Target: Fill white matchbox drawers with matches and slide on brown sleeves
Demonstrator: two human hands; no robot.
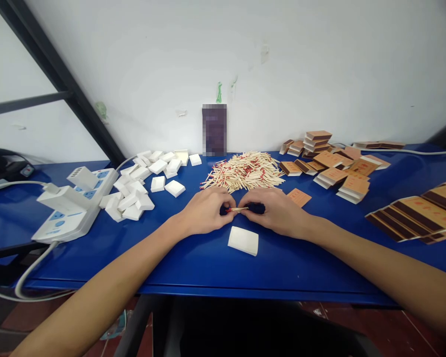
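Bare hands (210, 210) and slim, uncovered forearms (134, 263)

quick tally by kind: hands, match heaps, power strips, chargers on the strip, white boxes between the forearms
Left hand and right hand: 2
Match heap: 1
Power strip: 1
Chargers: 2
White box: 1
Total: 7
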